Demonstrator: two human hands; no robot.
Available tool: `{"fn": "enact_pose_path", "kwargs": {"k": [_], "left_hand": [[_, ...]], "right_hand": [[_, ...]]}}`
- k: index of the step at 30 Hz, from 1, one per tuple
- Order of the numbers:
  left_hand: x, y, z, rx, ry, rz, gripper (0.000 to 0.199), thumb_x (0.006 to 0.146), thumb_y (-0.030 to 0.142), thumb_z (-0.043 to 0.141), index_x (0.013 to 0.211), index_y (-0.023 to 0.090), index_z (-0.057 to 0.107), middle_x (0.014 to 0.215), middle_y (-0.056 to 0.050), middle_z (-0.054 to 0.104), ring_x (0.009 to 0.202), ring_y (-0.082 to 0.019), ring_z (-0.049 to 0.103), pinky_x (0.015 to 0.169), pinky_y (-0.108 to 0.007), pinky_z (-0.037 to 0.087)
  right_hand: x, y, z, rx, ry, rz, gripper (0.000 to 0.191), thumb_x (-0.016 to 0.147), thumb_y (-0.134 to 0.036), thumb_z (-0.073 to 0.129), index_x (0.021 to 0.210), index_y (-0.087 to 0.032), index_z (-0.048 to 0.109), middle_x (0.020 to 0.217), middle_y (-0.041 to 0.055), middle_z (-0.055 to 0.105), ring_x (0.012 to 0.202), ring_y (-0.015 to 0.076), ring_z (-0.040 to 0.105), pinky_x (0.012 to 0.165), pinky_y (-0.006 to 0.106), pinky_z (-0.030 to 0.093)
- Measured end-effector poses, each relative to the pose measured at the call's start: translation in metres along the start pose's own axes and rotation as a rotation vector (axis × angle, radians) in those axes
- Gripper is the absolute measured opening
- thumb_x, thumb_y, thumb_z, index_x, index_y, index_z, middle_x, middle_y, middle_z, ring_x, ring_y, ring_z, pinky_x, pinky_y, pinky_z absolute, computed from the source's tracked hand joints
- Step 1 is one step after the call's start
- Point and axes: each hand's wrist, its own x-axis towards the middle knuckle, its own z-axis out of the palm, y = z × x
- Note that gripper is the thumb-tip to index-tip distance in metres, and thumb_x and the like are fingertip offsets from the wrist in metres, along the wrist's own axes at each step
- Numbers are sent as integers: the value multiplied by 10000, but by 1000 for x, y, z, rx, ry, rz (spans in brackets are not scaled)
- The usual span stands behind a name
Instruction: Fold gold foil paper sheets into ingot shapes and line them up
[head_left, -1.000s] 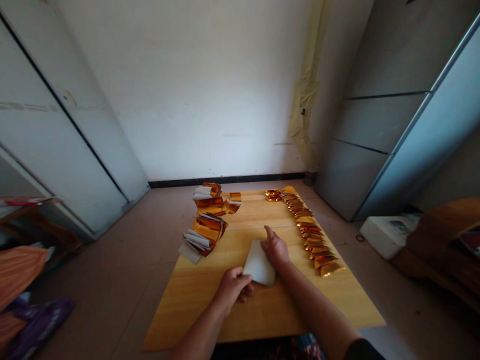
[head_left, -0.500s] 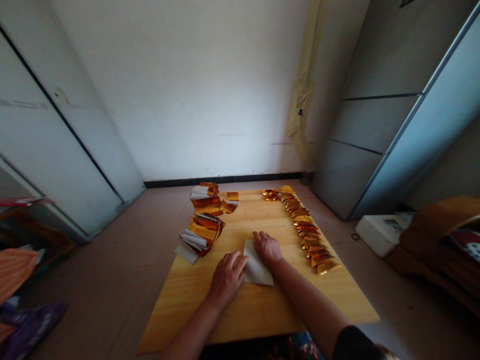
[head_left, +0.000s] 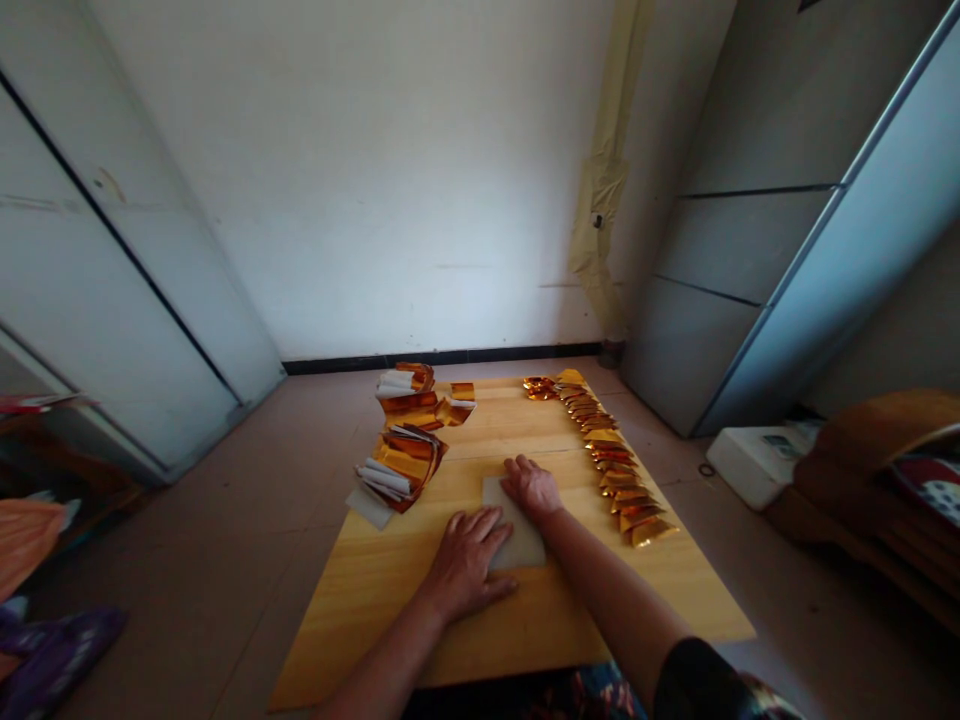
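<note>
Left hand (head_left: 466,565), fingers spread flat, and right hand (head_left: 531,490), loosely curled, press down one white paper sheet (head_left: 516,530) without gripping it, on the wooden table (head_left: 375,610). Folded gold-foil pieces (head_left: 616,465) stand lined up at right; gold-and-white paper bundles (head_left: 401,465) sit piled at left.

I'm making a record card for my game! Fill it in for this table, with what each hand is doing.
Left hand: pressing on the edge of a white paper sheet
Right hand: resting on the same sheet
Right of hands: a row of folded gold foil pieces
Left of hands: piles of gold foil and white paper
Surface: wooden table
</note>
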Motion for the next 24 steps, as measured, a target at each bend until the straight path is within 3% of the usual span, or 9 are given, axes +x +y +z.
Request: {"fn": "enact_pose_path", "kwargs": {"k": [2, 5, 9, 13, 19, 24], "left_hand": [[2, 4, 0, 3, -29, -27, 747, 723, 685, 524, 1348, 287, 428, 1445, -100, 377, 1292, -303, 352, 1047, -508, 246], [7, 9, -1, 19, -27, -77, 676, 745, 631, 546, 1328, 307, 437, 1434, -80, 393, 1276, -289, 361, 1019, -498, 266], [15, 13, -4, 48, 25, -123, 563, 771, 546, 573, 1280, 323, 478, 1360, -60, 470, 1203, -269, 416, 950, -454, 321], [19, 11, -4, 49, 45, -125, 461, 786, 473, 595, 1215, 318, 532, 1292, -43, 529, 1136, -245, 459, 911, -422, 335], [20, 7, -1, -1, 102, -120, 339, 829, 423, 562, 1148, 312, 589, 1265, -34, 566, 1108, -228, 484, 898, -414, 332], [23, 6, -3, -66, 132, -142, 256, 863, 394, 513, 1065, 298, 638, 1208, -22, 614, 1069, -211, 520, 882, -406, 344]], "right_hand": [[1, 2, -2, 6, 37, 21, 252, 861, -365, 525, 1064, -220, 559, 1049, 64, 590, 983, 192, 539, 706, 253, 426], [-1, 2, -5, -7, 142, 22, 304, 821, -367, 588, 1079, -208, 571, 1141, 99, 569, 1045, 235, 497, 796, 325, 418], [-16, 4, -5, 83, 261, -140, 296, 829, -313, 587, 1106, -208, 582, 1226, 105, 551, 1111, 246, 463, 889, 379, 377], [-45, 17, -3, 270, 140, -361, 210, 874, -315, 524, 1002, -189, 633, 976, 72, 654, 910, 177, 559, 810, 300, 418], [-78, 35, -8, 342, 111, -456, 382, 823, -426, 569, 1122, -197, 628, 1201, 111, 597, 1107, 223, 522, 961, 375, 373], [-79, 37, -10, 367, 31, -366, 480, 757, -358, 613, 1209, -203, 578, 1240, 105, 584, 1148, 232, 510, 1001, 392, 355]]}}
